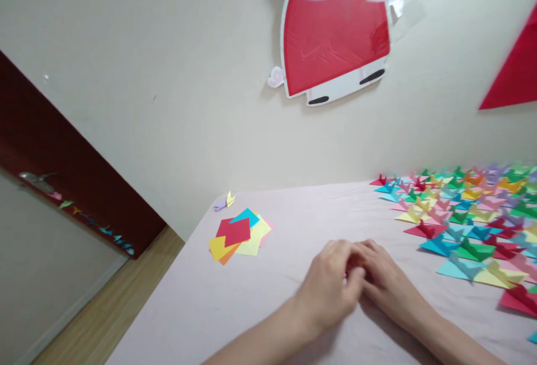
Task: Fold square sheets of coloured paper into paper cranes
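Note:
My left hand (329, 282) and my right hand (382, 276) meet above the light pink cloth of the table (302, 225). Both have curled fingers, with the fingertips close together. A tiny reddish patch shows in the gap between them, but the fingers hide nearly all of whatever is there. To the left of my hands lies a loose pile of square coloured paper (237, 232) in red, blue, yellow, orange and pink. Rows of folded paper cranes (474, 248) in many colours spread over the right side.
Two small folded paper pieces (224, 202) sit at the table's far left corner. Behind the table rises a pale wall with a cartoon pig cutout (335, 34) and a red shape (514, 71). A brown door (79, 169) with a string of small paper birds stands left.

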The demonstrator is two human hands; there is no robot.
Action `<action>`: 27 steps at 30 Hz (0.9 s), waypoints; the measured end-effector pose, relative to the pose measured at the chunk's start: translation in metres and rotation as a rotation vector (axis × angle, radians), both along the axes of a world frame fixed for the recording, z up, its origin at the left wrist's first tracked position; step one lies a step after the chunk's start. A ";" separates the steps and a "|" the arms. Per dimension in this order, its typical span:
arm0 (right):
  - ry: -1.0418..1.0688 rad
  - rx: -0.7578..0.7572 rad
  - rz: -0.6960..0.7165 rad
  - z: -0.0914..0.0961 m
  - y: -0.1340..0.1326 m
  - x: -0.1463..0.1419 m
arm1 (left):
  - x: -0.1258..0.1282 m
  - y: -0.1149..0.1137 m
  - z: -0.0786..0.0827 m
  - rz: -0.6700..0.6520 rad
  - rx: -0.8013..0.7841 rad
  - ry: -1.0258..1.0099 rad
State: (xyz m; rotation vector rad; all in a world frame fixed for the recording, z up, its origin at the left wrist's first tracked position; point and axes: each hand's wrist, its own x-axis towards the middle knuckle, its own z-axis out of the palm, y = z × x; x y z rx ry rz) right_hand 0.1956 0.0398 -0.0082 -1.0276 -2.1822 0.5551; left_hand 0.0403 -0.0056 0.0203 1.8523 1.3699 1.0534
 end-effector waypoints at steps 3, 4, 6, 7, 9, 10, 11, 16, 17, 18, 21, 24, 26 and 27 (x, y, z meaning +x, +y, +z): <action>-0.028 -0.061 0.031 0.004 -0.001 0.000 | -0.017 0.009 0.001 -0.132 0.036 0.132; -0.036 -0.069 0.028 0.005 -0.002 0.000 | -0.021 0.010 -0.001 -0.151 0.053 0.180; -0.046 -0.074 0.021 0.007 -0.002 0.000 | -0.024 0.010 -0.005 -0.179 0.082 0.261; -0.051 -0.072 0.018 0.007 -0.002 0.000 | -0.024 0.008 -0.007 -0.180 0.090 0.291; -0.061 -0.066 0.008 0.007 -0.002 0.000 | -0.021 0.006 -0.010 -0.152 0.093 0.324; -0.066 -0.063 0.002 0.007 -0.002 0.000 | -0.019 0.005 -0.011 -0.135 0.090 0.332; -0.070 -0.063 -0.003 0.007 -0.003 0.000 | -0.018 0.005 -0.011 -0.121 0.086 0.338; -0.061 -0.086 -0.025 0.006 -0.002 0.001 | -0.020 0.011 -0.014 -0.097 0.087 0.338; -0.056 -0.091 -0.032 0.006 -0.002 0.001 | -0.020 0.012 -0.015 -0.097 0.090 0.337; -0.052 -0.096 -0.040 0.006 -0.002 0.001 | -0.021 0.012 -0.016 -0.097 0.093 0.337; -0.041 -0.094 -0.073 0.003 -0.001 0.001 | -0.020 0.014 -0.018 -0.090 0.111 0.363; -0.033 -0.095 -0.101 0.000 0.001 0.002 | -0.017 0.018 -0.020 -0.088 0.140 0.440; -0.023 -0.106 -0.099 -0.002 0.003 0.002 | -0.015 0.023 -0.021 -0.084 0.158 0.505; -0.016 -0.115 -0.094 -0.003 0.004 0.003 | -0.014 0.025 -0.021 -0.078 0.165 0.530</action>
